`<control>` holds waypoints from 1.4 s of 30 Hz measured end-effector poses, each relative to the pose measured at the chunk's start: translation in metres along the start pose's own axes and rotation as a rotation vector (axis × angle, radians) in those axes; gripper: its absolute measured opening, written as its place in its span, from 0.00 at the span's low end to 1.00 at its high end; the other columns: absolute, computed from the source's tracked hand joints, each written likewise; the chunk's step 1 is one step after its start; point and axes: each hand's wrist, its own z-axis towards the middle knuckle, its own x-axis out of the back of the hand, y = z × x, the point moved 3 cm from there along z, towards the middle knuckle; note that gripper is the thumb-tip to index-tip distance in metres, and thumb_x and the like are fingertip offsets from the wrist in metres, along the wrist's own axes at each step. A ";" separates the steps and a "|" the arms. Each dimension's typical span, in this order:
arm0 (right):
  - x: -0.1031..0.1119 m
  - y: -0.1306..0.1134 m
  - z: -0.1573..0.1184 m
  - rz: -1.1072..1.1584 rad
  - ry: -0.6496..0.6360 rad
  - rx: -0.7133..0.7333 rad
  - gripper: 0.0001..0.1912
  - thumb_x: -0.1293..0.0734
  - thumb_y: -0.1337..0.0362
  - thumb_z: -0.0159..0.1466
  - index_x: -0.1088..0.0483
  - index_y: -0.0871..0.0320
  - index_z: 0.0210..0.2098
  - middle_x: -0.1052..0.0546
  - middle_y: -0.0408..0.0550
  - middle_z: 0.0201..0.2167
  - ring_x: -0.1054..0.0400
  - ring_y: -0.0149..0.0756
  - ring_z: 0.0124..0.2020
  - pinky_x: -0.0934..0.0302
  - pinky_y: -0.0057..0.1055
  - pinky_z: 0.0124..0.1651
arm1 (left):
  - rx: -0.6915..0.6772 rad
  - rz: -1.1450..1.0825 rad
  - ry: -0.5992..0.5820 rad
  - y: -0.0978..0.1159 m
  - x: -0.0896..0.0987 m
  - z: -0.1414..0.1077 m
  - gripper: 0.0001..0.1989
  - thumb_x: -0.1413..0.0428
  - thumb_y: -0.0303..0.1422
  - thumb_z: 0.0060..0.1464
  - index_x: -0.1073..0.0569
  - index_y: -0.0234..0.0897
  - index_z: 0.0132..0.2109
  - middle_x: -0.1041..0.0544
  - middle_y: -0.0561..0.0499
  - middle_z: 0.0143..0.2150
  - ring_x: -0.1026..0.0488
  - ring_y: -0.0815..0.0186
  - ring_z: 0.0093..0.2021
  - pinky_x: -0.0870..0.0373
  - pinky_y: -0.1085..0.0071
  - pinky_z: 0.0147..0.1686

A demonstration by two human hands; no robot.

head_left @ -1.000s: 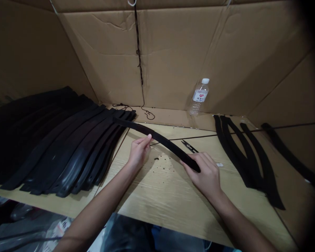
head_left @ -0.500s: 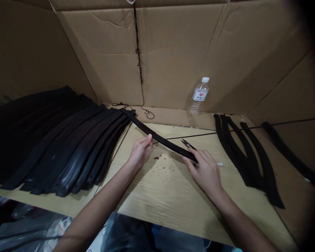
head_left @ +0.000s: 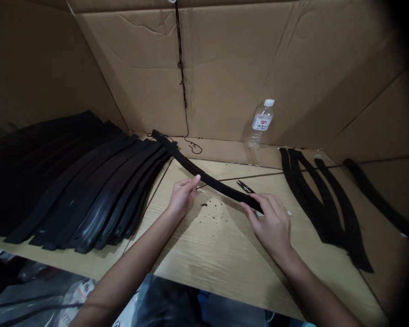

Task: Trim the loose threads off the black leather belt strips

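Note:
A long, curved black strip (head_left: 211,180) is held slantwise above the wooden table. My left hand (head_left: 184,194) pinches its lower edge near the middle, thumb on top. Around the strip's right end my right hand (head_left: 268,217) is closed, fingers behind and thumb in front. Just beyond the right hand lies a pair of black thread snips (head_left: 244,186), blades pointing left; part of it is hidden. A thin dark cord (head_left: 248,176) runs across the table behind the strip. Small dark crumbs (head_left: 214,213) are scattered below the strip.
Many black strips (head_left: 98,195) are piled on the left. Several more strips (head_left: 327,200) lie at the right. A plastic bottle (head_left: 261,125) stands by the cardboard back wall (head_left: 225,68), where a knotted dark string (head_left: 181,63) hangs. The wooden table (head_left: 204,259) ends at the front.
The strip has been rolled in my hands, so its matte, wider face now shows instead of the glossy narrow one. Its far end has risen slightly. Both hands keep their grip.

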 end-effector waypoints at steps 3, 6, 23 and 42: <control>0.000 0.001 -0.001 -0.010 0.008 0.022 0.07 0.31 0.64 0.65 0.31 0.59 0.42 0.25 0.50 0.36 0.30 0.39 0.38 0.36 0.34 0.42 | 0.016 0.001 -0.005 -0.002 -0.002 -0.002 0.24 0.29 0.41 0.41 0.34 0.33 0.19 0.46 0.59 0.18 0.53 0.79 0.19 0.60 0.72 0.20; -0.001 -0.001 -0.002 -0.008 -0.019 0.056 0.04 0.32 0.65 0.65 0.32 0.59 0.37 0.26 0.49 0.34 0.31 0.38 0.37 0.36 0.34 0.41 | 0.032 -0.021 -0.006 -0.005 -0.002 -0.001 0.24 0.29 0.41 0.40 0.34 0.33 0.20 0.46 0.59 0.18 0.53 0.79 0.20 0.60 0.72 0.20; -0.011 0.001 -0.004 0.060 -0.174 0.004 0.12 0.34 0.57 0.67 0.29 0.61 0.38 0.25 0.48 0.31 0.33 0.40 0.35 0.38 0.36 0.38 | 0.024 -0.129 0.047 -0.004 0.000 0.005 0.14 0.29 0.35 0.43 0.23 0.29 0.26 0.36 0.56 0.18 0.46 0.79 0.19 0.54 0.77 0.21; -0.015 0.009 -0.009 -0.008 -0.204 -0.014 0.04 0.37 0.64 0.67 0.33 0.58 0.41 0.27 0.50 0.38 0.32 0.42 0.41 0.38 0.36 0.43 | 0.055 -0.092 -0.057 -0.010 -0.001 0.006 0.24 0.29 0.43 0.40 0.34 0.32 0.22 0.42 0.59 0.18 0.52 0.80 0.18 0.60 0.74 0.19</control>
